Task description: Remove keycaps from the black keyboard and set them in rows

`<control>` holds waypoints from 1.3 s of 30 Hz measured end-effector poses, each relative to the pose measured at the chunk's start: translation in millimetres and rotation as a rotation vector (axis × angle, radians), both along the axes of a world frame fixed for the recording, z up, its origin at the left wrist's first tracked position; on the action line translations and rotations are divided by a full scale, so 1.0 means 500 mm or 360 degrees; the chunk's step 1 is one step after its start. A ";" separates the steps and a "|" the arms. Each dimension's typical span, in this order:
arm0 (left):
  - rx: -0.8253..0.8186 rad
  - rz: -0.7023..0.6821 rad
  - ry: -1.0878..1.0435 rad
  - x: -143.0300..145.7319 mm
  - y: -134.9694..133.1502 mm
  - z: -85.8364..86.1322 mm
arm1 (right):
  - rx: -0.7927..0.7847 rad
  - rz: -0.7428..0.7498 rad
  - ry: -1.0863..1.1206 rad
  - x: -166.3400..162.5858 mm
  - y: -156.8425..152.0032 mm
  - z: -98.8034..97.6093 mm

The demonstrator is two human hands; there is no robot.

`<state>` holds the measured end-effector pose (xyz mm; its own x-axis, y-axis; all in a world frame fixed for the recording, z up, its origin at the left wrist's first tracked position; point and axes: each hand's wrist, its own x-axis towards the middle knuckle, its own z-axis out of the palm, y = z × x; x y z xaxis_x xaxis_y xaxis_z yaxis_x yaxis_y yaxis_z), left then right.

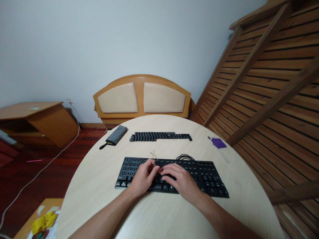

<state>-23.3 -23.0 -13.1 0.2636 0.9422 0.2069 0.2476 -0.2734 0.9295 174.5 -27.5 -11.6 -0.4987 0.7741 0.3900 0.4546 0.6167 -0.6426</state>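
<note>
A black keyboard lies in front of me, many key positions on its left and upper parts stripped of their caps. Over its middle, my left hand is closed, with a wire keycap puller at its fingers, the two thin prongs pointing away from me. My right hand meets it from the other side, fingers bent together and almost touching the left fingertips. Whatever sits between the right fingers is too small and hidden to name. Beyond the keyboard, removed black keycaps lie in close rows.
The round pale table holds a grey pouch at the back left, and a purple cloth piece with a thin brush at the right. A coiled black cable rests behind the keyboard. A slatted wooden frame leans close on the right.
</note>
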 end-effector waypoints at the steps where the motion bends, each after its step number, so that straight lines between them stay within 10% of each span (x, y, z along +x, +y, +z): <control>1: -0.0007 0.0009 -0.0006 0.000 0.001 -0.001 | 0.0000 0.0000 0.0002 0.000 0.000 0.001; 18: -0.0086 0.0026 -0.0019 -0.001 0.009 -0.010 | -0.0397 -0.0126 0.0361 -0.001 0.014 0.041; 39: 0.0047 0.0136 0.0233 -0.004 0.006 0.001 | -0.0165 -0.0575 -0.0316 -0.062 0.319 -0.005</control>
